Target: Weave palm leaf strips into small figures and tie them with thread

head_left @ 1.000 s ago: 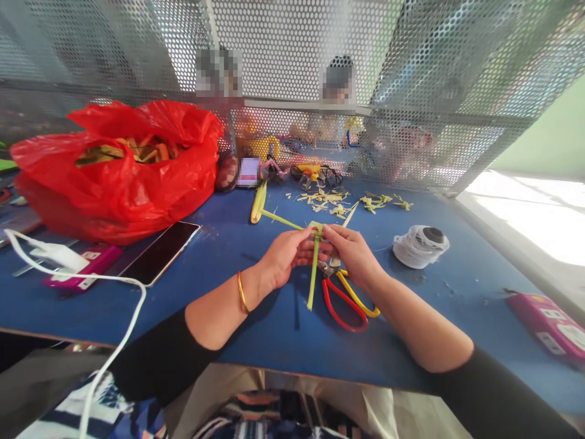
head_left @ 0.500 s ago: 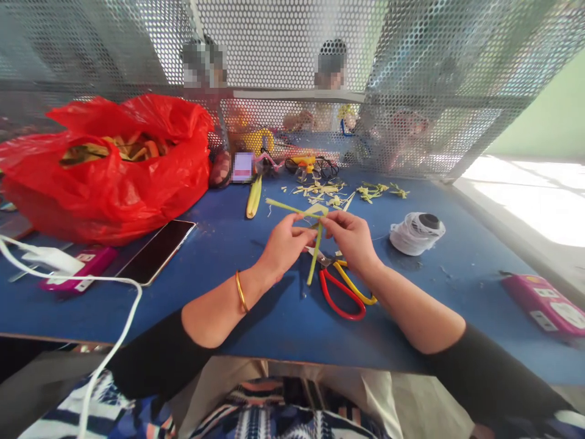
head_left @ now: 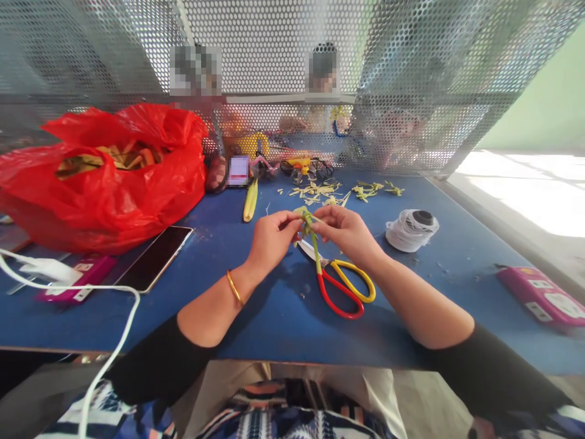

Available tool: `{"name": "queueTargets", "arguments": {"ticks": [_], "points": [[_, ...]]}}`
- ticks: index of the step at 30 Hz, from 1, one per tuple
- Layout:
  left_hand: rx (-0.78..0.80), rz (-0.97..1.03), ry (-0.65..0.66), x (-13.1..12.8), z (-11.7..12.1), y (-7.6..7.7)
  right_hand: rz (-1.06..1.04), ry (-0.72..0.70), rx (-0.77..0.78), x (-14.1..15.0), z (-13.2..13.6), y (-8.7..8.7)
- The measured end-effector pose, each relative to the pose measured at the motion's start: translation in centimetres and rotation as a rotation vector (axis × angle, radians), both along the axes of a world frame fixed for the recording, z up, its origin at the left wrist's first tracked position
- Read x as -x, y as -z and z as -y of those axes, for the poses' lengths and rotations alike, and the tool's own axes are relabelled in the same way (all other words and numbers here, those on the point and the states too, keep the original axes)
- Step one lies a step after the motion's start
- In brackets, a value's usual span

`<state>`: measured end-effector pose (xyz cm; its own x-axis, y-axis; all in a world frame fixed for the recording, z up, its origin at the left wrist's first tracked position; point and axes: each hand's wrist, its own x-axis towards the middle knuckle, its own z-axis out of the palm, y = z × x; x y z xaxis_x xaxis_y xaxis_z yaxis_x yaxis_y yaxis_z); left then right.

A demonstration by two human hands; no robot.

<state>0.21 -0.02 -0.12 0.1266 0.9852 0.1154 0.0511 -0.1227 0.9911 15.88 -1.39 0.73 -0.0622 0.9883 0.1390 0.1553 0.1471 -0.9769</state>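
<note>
My left hand (head_left: 270, 239) and my right hand (head_left: 345, 231) meet over the blue table (head_left: 256, 305), both pinching a folded green-yellow leaf strip (head_left: 307, 222) between their fingertips. The strip's short stem hangs down between the hands. A gold bangle circles my left wrist. Directly under the hands lie scissors (head_left: 340, 281) with one red and one yellow handle, blades pointing toward the strip.
A red plastic bag (head_left: 105, 177) of leaf strips sits at the left, with a phone (head_left: 155, 259), pink power strip (head_left: 75, 280) and white cable beside it. A white thread spool (head_left: 411, 228) lies right; another pink strip (head_left: 542, 296) far right. Leaf scraps (head_left: 320, 192) lie before the perforated metal screen.
The long ends of the strip have been folded in; the piece between my fingers is now shorter and more compact. Both hands stayed together over the scissors.
</note>
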Motion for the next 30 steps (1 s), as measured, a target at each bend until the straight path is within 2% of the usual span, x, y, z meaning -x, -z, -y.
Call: {"name": "queueTargets", "arguments": {"ticks": [4,12,17,23,30], "points": [[0.153,0.162,0.035,0.0,-0.2,0.1,0.02,-0.087,0.103,0.1,0.2,0.0],[0.464,0.415,0.249,0.2,-0.2,-0.3,0.0,-0.153,0.14,0.0,0.6,-0.5],[0.492,0.393,0.298,0.5,-0.3,-0.3,0.066,-0.165,0.17,-0.1,0.4,-0.3],[0.607,0.327,0.284,0.8,-0.4,-0.6,0.171,-0.185,0.17,-0.6,0.4,-0.6],[0.519,0.216,0.269,0.3,-0.4,0.0,0.185,-0.27,0.215,-1.2,0.3,-0.9]]}}
